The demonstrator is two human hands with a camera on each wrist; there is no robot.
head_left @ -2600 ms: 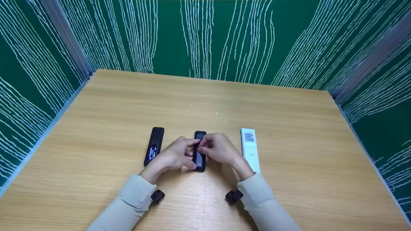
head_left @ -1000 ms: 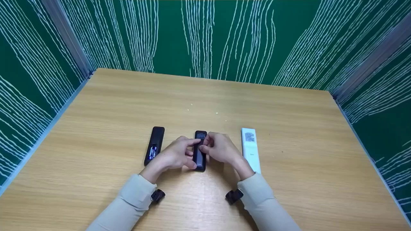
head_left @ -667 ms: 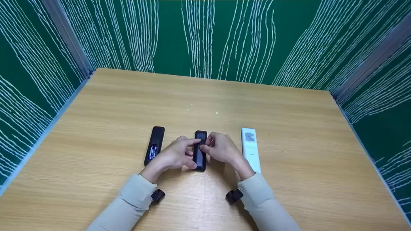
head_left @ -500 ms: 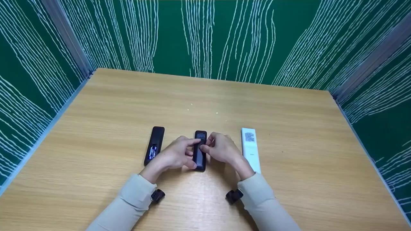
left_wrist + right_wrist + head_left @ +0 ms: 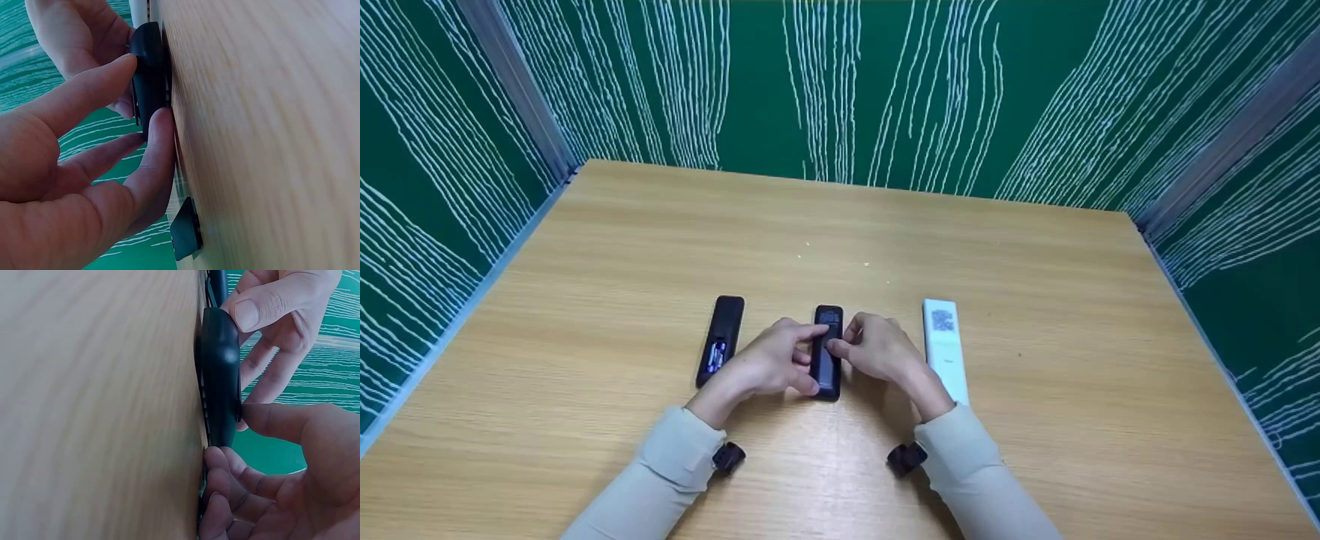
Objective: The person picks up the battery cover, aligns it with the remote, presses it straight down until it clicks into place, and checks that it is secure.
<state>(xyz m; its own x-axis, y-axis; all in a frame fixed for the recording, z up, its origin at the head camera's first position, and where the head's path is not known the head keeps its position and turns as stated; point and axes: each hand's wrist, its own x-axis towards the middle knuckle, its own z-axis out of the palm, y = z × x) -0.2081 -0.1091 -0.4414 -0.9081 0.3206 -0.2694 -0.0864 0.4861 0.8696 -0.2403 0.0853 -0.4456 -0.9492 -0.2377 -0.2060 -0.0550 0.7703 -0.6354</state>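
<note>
A black remote control (image 5: 826,379) lies back side up in the middle of the table. My left hand (image 5: 771,361) grips it from the left, thumb at its near end, index finger stretched onto its back. From the right, my right hand (image 5: 881,346) holds it too, its thumb on the battery cover (image 5: 239,391) and its other fingers curled against the side. The cover's edge stands slightly proud of the body in the right wrist view. Left of the hands, a second black remote (image 5: 727,319) shows batteries (image 5: 716,355) in its uncovered compartment.
A white remote (image 5: 945,352) with a printed label lies to the right, partly behind my right wrist. Small white specks (image 5: 866,264) dot the wooden table (image 5: 1072,360) farther back. A green wall (image 5: 765,90) with white streaks stands behind it.
My right index finger has drawn back slightly to the right from the middle remote's back since the earliest frame, while the thumb stays on the cover. My left hand keeps its grip.
</note>
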